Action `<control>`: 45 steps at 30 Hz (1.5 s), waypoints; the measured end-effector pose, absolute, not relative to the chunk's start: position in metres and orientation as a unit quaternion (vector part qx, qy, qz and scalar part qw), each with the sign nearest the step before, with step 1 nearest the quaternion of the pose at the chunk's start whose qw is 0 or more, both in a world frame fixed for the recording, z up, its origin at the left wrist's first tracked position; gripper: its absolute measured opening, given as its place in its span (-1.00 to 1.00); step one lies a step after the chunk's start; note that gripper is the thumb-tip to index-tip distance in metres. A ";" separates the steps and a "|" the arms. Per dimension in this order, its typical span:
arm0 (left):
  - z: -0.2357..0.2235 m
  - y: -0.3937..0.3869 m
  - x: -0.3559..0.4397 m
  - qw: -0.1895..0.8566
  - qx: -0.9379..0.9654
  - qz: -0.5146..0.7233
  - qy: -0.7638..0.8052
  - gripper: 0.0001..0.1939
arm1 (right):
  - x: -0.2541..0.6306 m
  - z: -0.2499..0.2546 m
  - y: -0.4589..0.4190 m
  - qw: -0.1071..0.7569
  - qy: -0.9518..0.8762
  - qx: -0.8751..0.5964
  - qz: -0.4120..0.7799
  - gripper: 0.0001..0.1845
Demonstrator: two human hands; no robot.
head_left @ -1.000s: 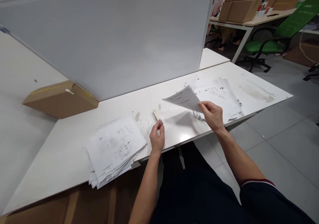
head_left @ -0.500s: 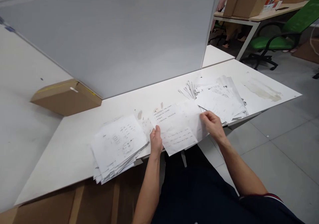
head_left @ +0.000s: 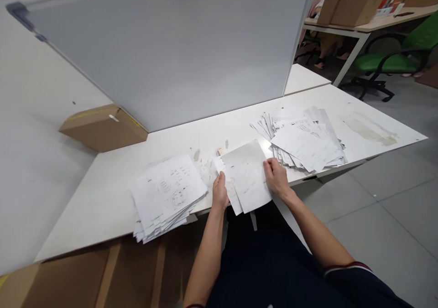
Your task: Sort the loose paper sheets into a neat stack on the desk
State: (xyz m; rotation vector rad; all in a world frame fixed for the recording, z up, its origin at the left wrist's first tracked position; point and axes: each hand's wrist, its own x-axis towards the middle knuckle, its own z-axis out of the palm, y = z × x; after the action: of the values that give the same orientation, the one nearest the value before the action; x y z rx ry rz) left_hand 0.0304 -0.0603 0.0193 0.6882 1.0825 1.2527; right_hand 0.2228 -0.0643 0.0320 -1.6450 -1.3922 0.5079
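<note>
Near the table's front edge, my left hand (head_left: 220, 191) grips the left side of some white paper sheets (head_left: 249, 175), thumb on top. My right hand (head_left: 275, 175) is closed on the right edge of the top sheet, which overlaps a lower one showing at the left. Faint marks show on the top sheet. To the left lies a thick, uneven stack of papers (head_left: 171, 189) with printed drawings on its top page. Right of my hands, a looser, fanned-out pile of papers (head_left: 304, 143) rests on the table.
The white table (head_left: 112, 198) bears brownish stains. A large whiteboard (head_left: 178, 57) stands along its back, with a cardboard box (head_left: 104, 127) at the left. Cardboard boxes (head_left: 99, 276) sit below the front edge. A green chair (head_left: 393, 61) stands at the far right.
My right hand has moved left with the right-hand edge of a sheet, and a mostly blank page now covers the text pages I hold. The view has shifted slightly.
</note>
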 end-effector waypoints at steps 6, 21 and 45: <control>0.016 -0.062 0.029 0.616 0.305 0.558 0.464 -0.47 | 0.200 0.018 -0.064 0.400 -0.588 -0.663 0.233 -0.70; 0.043 -0.059 0.016 0.405 0.524 0.585 0.468 -0.64 | 0.207 0.041 -0.048 0.565 -0.502 -0.416 0.506 -0.77; 0.021 -0.055 0.008 0.427 0.548 0.555 0.457 -0.38 | 0.228 0.164 -0.069 0.128 -0.851 -0.509 -0.013 -0.73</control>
State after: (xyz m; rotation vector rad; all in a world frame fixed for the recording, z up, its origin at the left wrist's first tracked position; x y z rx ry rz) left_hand 0.0078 -0.0546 0.0207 1.3679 1.1421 1.3871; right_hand 0.2280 -0.0691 0.1639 -1.4794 -2.4760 -0.0373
